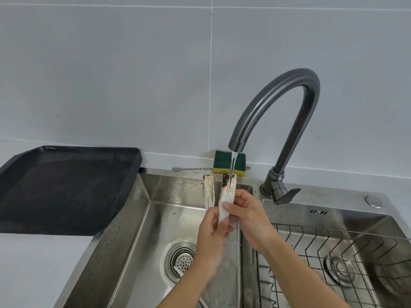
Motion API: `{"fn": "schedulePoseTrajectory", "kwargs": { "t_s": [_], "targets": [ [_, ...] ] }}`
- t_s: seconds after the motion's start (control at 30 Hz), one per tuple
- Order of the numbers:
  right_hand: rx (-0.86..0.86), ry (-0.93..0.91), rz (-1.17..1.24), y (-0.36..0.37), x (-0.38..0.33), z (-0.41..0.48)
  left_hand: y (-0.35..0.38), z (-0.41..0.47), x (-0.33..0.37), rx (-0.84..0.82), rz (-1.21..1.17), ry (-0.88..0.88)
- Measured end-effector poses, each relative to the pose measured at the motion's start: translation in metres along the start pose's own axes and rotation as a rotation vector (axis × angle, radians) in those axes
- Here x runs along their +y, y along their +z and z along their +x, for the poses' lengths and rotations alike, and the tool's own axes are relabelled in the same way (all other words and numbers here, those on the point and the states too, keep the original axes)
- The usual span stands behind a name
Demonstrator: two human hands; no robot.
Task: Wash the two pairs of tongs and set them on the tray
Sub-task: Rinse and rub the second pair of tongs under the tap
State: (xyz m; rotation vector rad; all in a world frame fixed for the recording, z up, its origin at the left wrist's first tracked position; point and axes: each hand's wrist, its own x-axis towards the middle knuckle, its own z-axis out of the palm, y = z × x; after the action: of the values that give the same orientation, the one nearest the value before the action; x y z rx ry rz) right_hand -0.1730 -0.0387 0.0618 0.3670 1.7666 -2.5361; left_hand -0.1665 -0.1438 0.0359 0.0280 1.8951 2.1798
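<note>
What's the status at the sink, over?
Left hand grips tongs low, right hand pinches one arm. Brown-stained tip under faucet stream. Not yet on tray. No obstruction seen.

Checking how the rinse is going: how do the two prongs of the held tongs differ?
The right prong is under the stream from the faucet; the left prong is beside it. The right prong carries a large dark brown patch near its tip; the left prong shows only faint brownish staining and a small dark tip. Both are white, point up, and belong to the tongs gripped by the left hand and right hand.
</note>
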Motion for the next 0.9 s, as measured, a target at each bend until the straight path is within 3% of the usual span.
{"fn": "schedulePoseTrajectory", "kwargs": {
  "t_s": [0.4, 0.9],
  "targets": [
    [0.041, 0.021, -0.063, 0.010, 0.000, -0.001, -0.008, -0.004, -0.008, 0.093, 0.241, 0.118],
    [0.068, 0.038, -0.207, 0.009, 0.009, -0.004, -0.021, -0.006, -0.023, 0.170, 0.208, 0.153]
  ]
}}
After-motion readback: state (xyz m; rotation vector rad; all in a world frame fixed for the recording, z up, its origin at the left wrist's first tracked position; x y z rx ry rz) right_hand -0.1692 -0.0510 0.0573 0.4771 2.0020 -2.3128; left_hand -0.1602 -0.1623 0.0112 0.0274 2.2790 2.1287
